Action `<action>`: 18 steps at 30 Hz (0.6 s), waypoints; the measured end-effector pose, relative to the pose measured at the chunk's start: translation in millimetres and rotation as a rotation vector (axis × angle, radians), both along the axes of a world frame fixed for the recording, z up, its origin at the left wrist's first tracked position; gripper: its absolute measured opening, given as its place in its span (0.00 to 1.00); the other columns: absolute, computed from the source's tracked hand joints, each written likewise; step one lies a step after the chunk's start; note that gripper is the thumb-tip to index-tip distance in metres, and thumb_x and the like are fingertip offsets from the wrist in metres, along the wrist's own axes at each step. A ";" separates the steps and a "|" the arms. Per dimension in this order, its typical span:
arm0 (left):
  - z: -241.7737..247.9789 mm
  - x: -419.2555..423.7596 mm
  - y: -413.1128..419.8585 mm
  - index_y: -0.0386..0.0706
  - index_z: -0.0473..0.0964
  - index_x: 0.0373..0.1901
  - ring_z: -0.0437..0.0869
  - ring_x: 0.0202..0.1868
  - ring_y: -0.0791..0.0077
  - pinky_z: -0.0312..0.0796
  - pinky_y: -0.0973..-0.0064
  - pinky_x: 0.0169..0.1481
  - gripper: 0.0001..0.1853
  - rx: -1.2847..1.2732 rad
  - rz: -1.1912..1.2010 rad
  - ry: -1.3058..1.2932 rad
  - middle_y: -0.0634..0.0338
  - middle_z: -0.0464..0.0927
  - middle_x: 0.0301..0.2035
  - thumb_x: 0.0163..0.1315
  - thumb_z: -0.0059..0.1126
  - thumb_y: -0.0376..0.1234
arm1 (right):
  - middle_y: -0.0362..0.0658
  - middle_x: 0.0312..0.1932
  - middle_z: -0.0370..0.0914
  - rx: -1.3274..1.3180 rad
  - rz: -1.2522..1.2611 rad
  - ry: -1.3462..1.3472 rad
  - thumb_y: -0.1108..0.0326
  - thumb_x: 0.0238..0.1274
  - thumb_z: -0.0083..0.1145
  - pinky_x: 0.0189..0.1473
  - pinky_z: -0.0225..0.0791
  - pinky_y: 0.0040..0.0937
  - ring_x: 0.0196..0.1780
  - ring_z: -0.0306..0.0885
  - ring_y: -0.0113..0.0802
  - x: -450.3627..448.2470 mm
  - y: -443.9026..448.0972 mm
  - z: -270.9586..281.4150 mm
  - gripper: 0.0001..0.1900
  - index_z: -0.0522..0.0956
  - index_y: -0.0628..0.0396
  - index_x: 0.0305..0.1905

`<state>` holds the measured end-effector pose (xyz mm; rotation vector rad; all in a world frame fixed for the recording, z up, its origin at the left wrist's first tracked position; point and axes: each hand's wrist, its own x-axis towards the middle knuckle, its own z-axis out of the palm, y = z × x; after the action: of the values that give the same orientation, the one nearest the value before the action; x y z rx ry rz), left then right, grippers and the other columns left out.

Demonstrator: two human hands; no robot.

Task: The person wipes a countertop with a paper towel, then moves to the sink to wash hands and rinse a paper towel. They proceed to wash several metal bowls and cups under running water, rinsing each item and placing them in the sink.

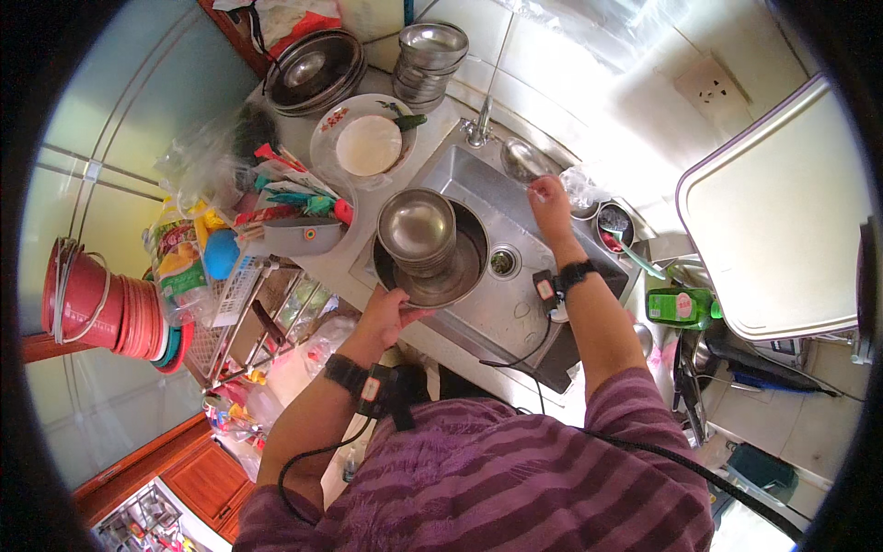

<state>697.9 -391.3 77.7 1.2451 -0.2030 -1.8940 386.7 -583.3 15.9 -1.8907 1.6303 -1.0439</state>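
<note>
My left hand (386, 314) grips the near rim of a wide metal basin (472, 265), which is over the left side of the stainless steel sink (448, 328). Inside the basin sits a stack of shiny metal bowls (417, 224). My right hand (550, 207) is raised over the sink's right side, fingers bent, close to an oval metal dish (524, 159) on the back ledge; whether it holds something small cannot be told. The faucet (479, 124) stands behind the sink, and the drain strainer (503, 261) has green scraps in it.
Left of the sink are a patterned plate (328, 141), stacked metal bowls (431, 48), dark pans (317, 69) and a grey container (303, 237). On the right stand a small metal pot (614, 228), a green dish soap bottle (679, 308) and a large pale board (772, 214). Cables run from both wrists.
</note>
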 end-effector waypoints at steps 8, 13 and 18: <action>-10.5 -8.3 -7.4 0.28 0.61 0.55 0.80 0.47 0.45 0.80 0.56 0.47 0.22 -0.043 -0.015 0.052 0.40 0.73 0.49 0.57 0.37 0.23 | 0.38 0.33 0.74 0.562 0.010 -1.493 0.63 0.66 0.52 0.34 0.69 0.27 0.32 0.72 0.28 -36.7 75.9 58.1 0.05 0.72 0.50 0.40; -0.2 -8.5 -8.5 0.25 0.61 0.53 0.79 0.47 0.46 0.79 0.53 0.49 0.21 -0.039 -0.053 0.063 0.40 0.73 0.49 0.57 0.36 0.22 | 0.33 0.29 0.70 0.493 0.011 -1.567 0.60 0.66 0.53 0.34 0.69 0.28 0.30 0.73 0.28 -46.3 109.0 78.7 0.07 0.68 0.47 0.38; -0.4 -5.6 -7.3 0.26 0.60 0.54 0.79 0.47 0.46 0.80 0.54 0.49 0.21 -0.050 -0.139 0.023 0.41 0.72 0.50 0.57 0.36 0.22 | 0.36 0.32 0.70 0.435 0.042 -1.399 0.68 0.65 0.53 0.36 0.67 0.26 0.31 0.71 0.27 -52.8 135.1 110.1 0.10 0.63 0.46 0.45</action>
<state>692.3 -398.6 77.2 1.2015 -0.3309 -2.0084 333.9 -448.2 126.0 -0.5283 0.8105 -1.3357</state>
